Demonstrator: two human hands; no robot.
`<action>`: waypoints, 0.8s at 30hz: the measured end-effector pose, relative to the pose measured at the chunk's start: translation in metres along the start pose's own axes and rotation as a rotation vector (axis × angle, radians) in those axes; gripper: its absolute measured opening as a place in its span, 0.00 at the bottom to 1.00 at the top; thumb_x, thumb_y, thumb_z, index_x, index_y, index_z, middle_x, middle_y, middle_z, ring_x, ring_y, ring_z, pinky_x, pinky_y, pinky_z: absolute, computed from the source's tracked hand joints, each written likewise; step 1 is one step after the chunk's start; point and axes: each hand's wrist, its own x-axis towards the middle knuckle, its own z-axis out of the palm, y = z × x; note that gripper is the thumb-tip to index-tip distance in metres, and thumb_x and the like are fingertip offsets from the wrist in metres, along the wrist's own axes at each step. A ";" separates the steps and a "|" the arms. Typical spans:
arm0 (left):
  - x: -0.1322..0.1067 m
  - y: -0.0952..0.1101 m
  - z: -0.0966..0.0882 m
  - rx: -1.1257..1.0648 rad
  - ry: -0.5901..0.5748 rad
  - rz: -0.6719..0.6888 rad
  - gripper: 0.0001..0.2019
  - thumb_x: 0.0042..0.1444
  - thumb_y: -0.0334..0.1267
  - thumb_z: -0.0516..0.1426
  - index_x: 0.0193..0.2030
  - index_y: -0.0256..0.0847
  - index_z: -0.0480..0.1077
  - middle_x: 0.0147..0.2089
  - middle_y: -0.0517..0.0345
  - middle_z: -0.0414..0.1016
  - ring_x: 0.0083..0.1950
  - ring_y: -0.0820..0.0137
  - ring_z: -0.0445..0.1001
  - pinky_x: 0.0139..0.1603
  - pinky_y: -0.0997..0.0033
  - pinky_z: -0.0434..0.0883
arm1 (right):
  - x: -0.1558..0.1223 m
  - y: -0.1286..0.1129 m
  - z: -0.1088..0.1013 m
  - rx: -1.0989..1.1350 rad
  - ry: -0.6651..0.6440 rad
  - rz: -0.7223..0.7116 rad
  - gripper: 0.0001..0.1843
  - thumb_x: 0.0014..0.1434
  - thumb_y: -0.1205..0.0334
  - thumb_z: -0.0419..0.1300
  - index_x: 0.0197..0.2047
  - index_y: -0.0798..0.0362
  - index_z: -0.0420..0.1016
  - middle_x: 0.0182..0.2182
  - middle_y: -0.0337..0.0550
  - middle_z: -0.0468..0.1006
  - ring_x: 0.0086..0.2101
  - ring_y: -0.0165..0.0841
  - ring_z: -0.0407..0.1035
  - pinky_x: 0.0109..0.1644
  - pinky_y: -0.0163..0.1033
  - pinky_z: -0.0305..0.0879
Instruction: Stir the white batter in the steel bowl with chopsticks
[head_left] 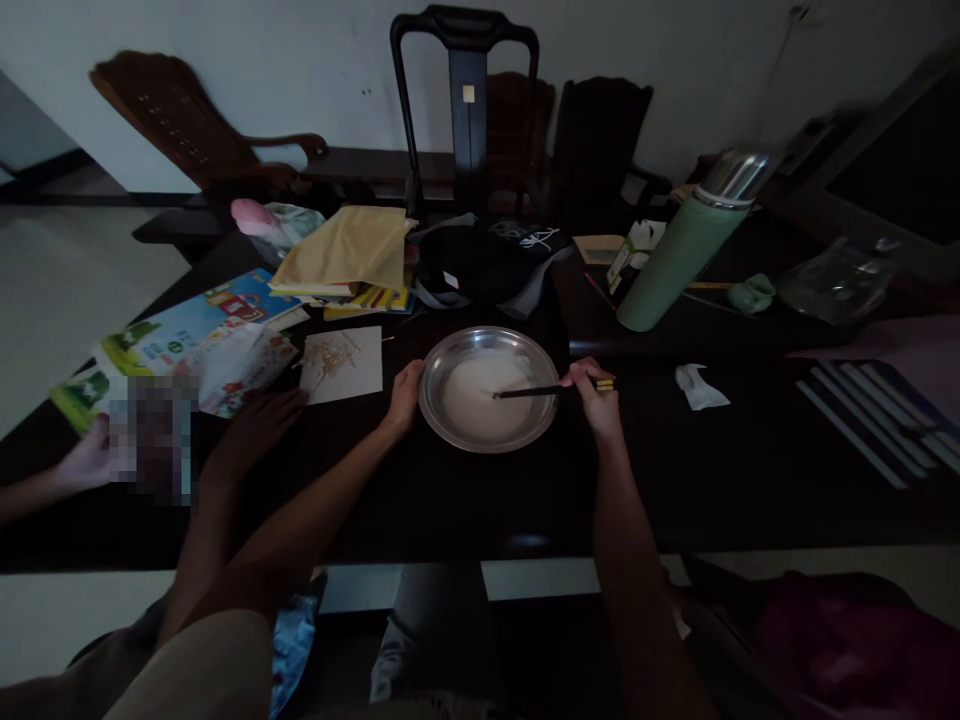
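A shallow round metal basin (pixel 491 442) stands on the dark table with a milky whitish liquid (pixel 472 385) in it. My left hand (pixel 405 395) grips its rim on the left side. In my right hand (pixel 595 392) are dark chopsticks (pixel 529 392) with yellowish ends. They slant leftward over the right rim, and their tips dip into the liquid near the middle. To the left of my left hand lies a white sheet of paper (pixel 367 375) with a heap of thin pale sticks (pixel 334 352) on it.
Another person's hand (pixel 262 425) rests left of the paper; a further hand (pixel 86 460) holds a blurred-out object (pixel 154 440). Books (pixel 341 255) and a black bag (pixel 480 260) lie behind the basin. At right are a green thermos (pixel 682 255) and a crumpled tissue (pixel 701 388).
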 end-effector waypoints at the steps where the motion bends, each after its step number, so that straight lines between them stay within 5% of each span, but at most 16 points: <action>1: 0.000 0.001 0.000 -0.002 0.000 -0.005 0.16 0.59 0.39 0.58 0.21 0.40 0.62 0.20 0.67 0.58 0.22 0.77 0.55 0.22 0.77 0.56 | 0.000 0.000 -0.001 0.017 -0.015 0.009 0.24 0.64 0.44 0.57 0.22 0.48 0.74 0.25 0.39 0.72 0.31 0.35 0.69 0.42 0.43 0.66; 6: -0.001 0.001 0.001 -0.013 -0.010 0.005 0.16 0.58 0.38 0.58 0.21 0.40 0.62 0.20 0.67 0.58 0.23 0.77 0.56 0.23 0.77 0.57 | 0.000 -0.002 0.005 -0.031 -0.184 -0.053 0.19 0.61 0.44 0.61 0.26 0.47 0.78 0.28 0.40 0.76 0.34 0.35 0.71 0.42 0.42 0.66; 11: 0.001 -0.001 -0.001 -0.010 -0.017 -0.001 0.17 0.59 0.40 0.58 0.21 0.40 0.62 0.20 0.67 0.58 0.22 0.77 0.55 0.22 0.77 0.57 | 0.001 0.000 -0.002 -0.031 0.003 -0.017 0.22 0.64 0.44 0.58 0.24 0.48 0.74 0.24 0.38 0.74 0.31 0.35 0.69 0.42 0.43 0.65; 18: 0.001 0.001 -0.001 0.018 0.012 -0.003 0.15 0.57 0.40 0.59 0.22 0.40 0.63 0.21 0.67 0.60 0.23 0.77 0.57 0.24 0.77 0.59 | 0.000 -0.007 0.003 -0.007 -0.186 -0.022 0.19 0.61 0.44 0.62 0.26 0.47 0.78 0.27 0.39 0.77 0.34 0.35 0.71 0.42 0.42 0.66; 24: 0.003 -0.004 -0.004 0.034 -0.011 0.004 0.14 0.58 0.42 0.58 0.23 0.41 0.64 0.21 0.66 0.59 0.24 0.75 0.56 0.23 0.78 0.59 | 0.001 -0.004 -0.005 0.010 -0.021 0.037 0.24 0.63 0.41 0.58 0.23 0.48 0.74 0.24 0.38 0.73 0.31 0.35 0.69 0.42 0.43 0.66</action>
